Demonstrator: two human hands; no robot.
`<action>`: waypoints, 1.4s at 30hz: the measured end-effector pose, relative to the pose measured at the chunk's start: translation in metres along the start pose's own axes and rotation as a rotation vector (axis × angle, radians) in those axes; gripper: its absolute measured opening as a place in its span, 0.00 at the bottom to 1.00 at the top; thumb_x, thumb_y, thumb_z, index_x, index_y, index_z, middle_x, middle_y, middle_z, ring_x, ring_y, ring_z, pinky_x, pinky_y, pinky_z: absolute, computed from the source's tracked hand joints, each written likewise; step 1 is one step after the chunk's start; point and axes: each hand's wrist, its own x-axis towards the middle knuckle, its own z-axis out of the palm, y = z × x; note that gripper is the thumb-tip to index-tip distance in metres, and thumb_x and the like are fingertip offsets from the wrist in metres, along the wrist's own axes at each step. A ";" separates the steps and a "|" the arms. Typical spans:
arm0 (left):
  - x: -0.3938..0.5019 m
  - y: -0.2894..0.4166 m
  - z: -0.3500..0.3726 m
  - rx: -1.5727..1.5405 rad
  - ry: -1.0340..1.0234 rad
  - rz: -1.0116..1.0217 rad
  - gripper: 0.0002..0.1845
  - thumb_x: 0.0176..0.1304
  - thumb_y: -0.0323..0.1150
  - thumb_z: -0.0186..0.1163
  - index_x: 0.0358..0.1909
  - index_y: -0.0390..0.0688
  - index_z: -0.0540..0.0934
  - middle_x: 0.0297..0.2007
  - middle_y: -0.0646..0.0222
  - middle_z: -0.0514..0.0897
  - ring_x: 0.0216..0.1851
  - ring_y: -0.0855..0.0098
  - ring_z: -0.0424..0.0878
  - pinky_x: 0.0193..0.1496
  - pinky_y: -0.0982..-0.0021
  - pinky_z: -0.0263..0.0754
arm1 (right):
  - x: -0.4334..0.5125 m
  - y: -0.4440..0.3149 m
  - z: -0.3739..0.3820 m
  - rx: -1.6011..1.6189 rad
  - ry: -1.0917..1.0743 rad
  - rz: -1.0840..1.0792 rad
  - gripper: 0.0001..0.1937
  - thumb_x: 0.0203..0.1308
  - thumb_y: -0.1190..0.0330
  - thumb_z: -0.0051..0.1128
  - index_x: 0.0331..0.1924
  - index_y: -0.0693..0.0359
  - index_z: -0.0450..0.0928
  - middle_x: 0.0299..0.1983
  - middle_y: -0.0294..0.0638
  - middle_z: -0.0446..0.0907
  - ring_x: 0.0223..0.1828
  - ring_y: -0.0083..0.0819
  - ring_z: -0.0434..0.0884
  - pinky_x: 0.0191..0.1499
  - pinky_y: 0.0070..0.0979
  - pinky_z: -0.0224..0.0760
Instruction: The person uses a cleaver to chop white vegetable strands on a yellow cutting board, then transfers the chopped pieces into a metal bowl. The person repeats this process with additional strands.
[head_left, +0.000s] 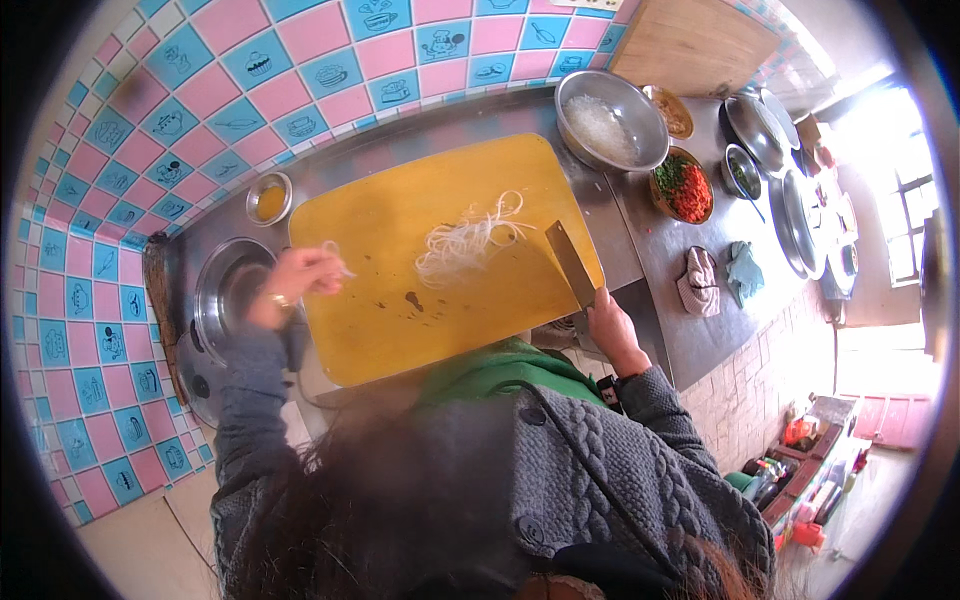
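Observation:
My right hand (616, 334) grips the handle of a cleaver (571, 262). Its blade slants over the right side of a yellow cutting board (360, 330). A loose tangle of translucent white noodles (461, 247) lies on the board, left of the blade. Over the board's left edge, my left hand (304, 271) has its fingers pinched together, with a short bit of pale noodle strand (347, 272) showing at the fingertips. Just behind that hand is a steel basin (217, 289), partly hidden by my forearm. Dark wet specks mark the board's front half.
A steel bowl of cut noodles (600, 131) stands beyond the board's right corner. Near it is a bowl of chopped red and green vegetables (688, 191). A small bowl of yellow liquid (270, 201) sits at back left. Cloths (699, 285) lie on the right counter; a tiled wall (292, 97) rises behind.

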 end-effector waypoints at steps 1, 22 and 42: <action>0.012 0.003 0.016 0.026 -0.037 -0.019 0.12 0.71 0.36 0.61 0.43 0.36 0.82 0.32 0.68 0.86 0.33 0.72 0.87 0.38 0.72 0.86 | -0.001 -0.001 0.000 0.001 0.001 0.000 0.13 0.63 0.69 0.54 0.46 0.64 0.64 0.39 0.63 0.79 0.41 0.64 0.80 0.41 0.54 0.74; 0.073 -0.003 0.144 0.714 0.193 0.461 0.13 0.61 0.26 0.55 0.47 0.40 0.81 0.43 0.54 0.84 0.50 0.52 0.80 0.50 0.55 0.76 | -0.002 0.002 -0.004 -0.069 -0.005 -0.045 0.17 0.66 0.68 0.51 0.56 0.63 0.64 0.47 0.61 0.79 0.47 0.61 0.79 0.44 0.52 0.74; -0.066 -0.191 -0.139 1.005 0.516 -0.207 0.27 0.46 0.32 0.73 0.50 0.40 0.75 0.52 0.46 0.79 0.56 0.44 0.77 0.58 0.53 0.74 | 0.002 0.005 -0.007 -0.037 0.044 -0.083 0.13 0.65 0.70 0.52 0.48 0.65 0.63 0.36 0.67 0.79 0.40 0.69 0.77 0.38 0.58 0.68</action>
